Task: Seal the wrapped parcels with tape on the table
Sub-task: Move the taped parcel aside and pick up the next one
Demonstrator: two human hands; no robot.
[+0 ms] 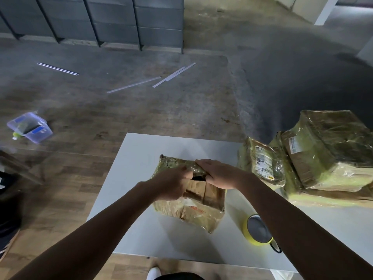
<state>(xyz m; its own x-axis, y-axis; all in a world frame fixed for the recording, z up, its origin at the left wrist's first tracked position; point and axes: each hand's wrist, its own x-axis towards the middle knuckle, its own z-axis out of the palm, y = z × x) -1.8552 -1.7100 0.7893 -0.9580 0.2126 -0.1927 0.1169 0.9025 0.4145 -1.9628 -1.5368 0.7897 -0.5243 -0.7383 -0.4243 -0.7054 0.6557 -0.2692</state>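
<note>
A brown paper parcel [193, 209], partly covered in clear tape, lies in the middle of the white table [139, 158]. My left hand [173, 184] grips the parcel's top flap from the left, fingers curled on it. My right hand [218, 173] lies flat across the parcel's top edge and presses it down. A dark gap in the wrapping shows between the two hands. A yellow roll of tape [256, 230] stands on the table near my right forearm.
Two taped parcels [262, 160] [331, 150] sit stacked at the table's right side. On the floor lie a clear plastic box [30, 126] to the left and several thin white strips [173, 74]. Grey shelving stands at the back.
</note>
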